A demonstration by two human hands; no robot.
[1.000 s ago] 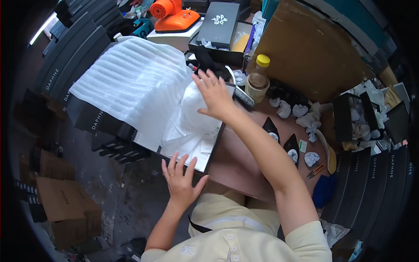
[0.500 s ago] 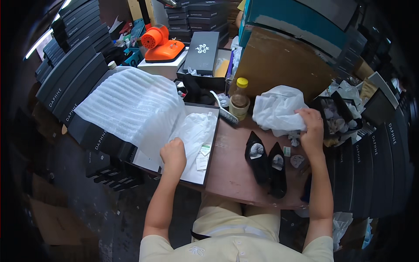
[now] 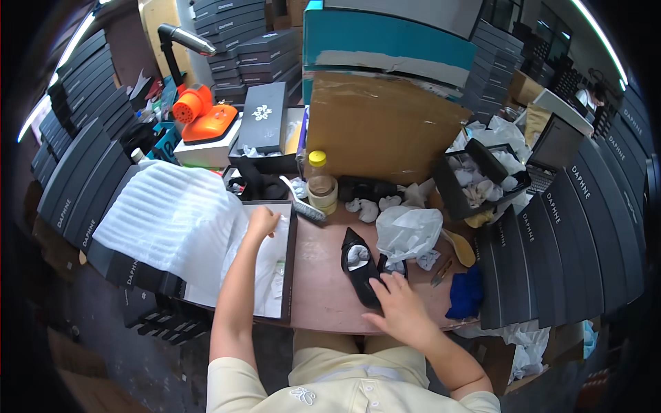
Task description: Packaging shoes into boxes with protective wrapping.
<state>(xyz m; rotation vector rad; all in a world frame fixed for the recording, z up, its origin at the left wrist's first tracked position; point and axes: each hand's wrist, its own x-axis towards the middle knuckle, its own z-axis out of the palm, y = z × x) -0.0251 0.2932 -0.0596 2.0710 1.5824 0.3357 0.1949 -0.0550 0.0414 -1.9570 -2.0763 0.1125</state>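
Note:
My left hand (image 3: pixel 261 222) is a closed fist above the open shoe box (image 3: pixel 292 261) on the left; whether anything is inside it is hidden. White tissue paper (image 3: pixel 267 279) and small cards lie in that box, and a white foam sheet (image 3: pixel 169 213) spreads over its left side. My right hand (image 3: pixel 401 308), fingers apart, reaches over the heel end of two pointed black shoes. The left shoe (image 3: pixel 361 275) shows white stuffing inside. Most of the right shoe (image 3: pixel 383 263) is hidden by my fingers and a crumpled white plastic bag (image 3: pixel 411 230) over its toe.
Behind the bag stand a yellow-capped bottle (image 3: pixel 321 182) and a cardboard panel (image 3: pixel 382 127). A brush (image 3: pixel 303 204) lies by the box. To the right are a wooden-looking paddle (image 3: pixel 460 248), a blue cloth (image 3: pixel 466 294) and upright dark shoe boxes (image 3: pixel 551 255). An orange device (image 3: pixel 206 117) stands back left.
My right hand has left the white bag and come down nearer to the shoes. The bag now lies closer, partly over the right shoe. My left fist has moved farther up the box. The view has shifted.

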